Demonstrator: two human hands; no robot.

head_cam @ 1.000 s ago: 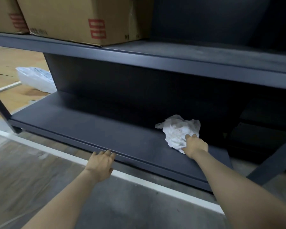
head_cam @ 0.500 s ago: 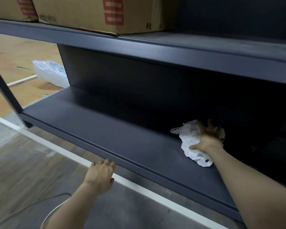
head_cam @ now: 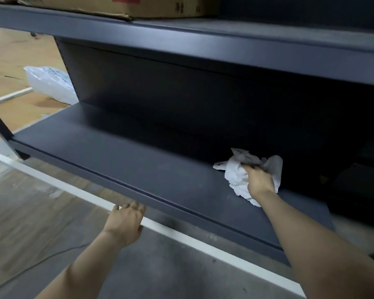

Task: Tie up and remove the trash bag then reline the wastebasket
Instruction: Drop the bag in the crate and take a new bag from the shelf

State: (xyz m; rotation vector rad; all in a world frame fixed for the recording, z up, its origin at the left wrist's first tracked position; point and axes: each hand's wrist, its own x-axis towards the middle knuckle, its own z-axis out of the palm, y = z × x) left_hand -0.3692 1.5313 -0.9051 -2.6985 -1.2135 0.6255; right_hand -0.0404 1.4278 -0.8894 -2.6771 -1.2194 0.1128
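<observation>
Since the earlier frame our right hand has closed its fingers into the crumpled white plastic trash bag, bunching it where before they lay spread over it. The bag sits wrinkled, with loose flaps, on the dark grey metal lower shelf, towards its right end. Our left hand hovers open and empty below the shelf's front edge.

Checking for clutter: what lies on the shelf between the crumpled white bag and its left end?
Nothing: the lower shelf is bare left of the crumpled white bag, head view.
</observation>
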